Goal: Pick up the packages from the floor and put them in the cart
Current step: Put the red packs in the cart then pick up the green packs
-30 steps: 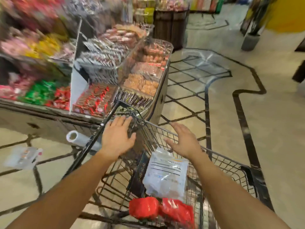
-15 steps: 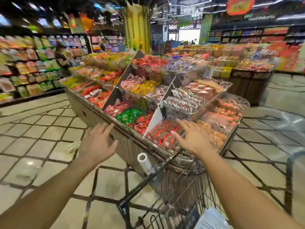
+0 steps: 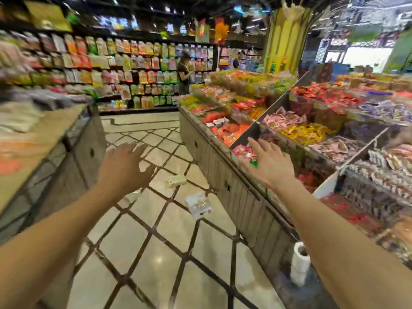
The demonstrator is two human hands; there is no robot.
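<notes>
Three packages lie on the tiled floor (image 3: pixel 156 253) ahead of me in the head view, the only view I have; a clear packet with coloured bits (image 3: pixel 199 205) sits nearest, just beside the base of the sweets counter (image 3: pixel 234 181); a pale boxy pack (image 3: pixel 176 180) lies a little further down the aisle; a third, whitish packet (image 3: pixel 133 196) shows just past my left wrist, too smeared to read; my left hand (image 3: pixel 124 168) hangs in the air over the aisle with the fingers spread and straight, holding nothing; my right hand (image 3: pixel 268 161) is likewise flat and spread, holding nothing, raised in front of the counter's edge and its trays of wrapped sweets (image 3: pixel 303 132); I cannot tell whether it touches the counter; the cart is not in sight, so from here I cannot say what it already holds or where it stands; a white roll (image 3: pixel 299 263) hangs low on the right by the counter's foot; another counter (image 3: pixel 55 152) runs along my left, and a person (image 3: pixel 184 72) stands far off by the back shelves; as I judge it, the job is clearly unfinished; at least these three packages are left to gather, and neither hand has begun reaching down for one
</notes>
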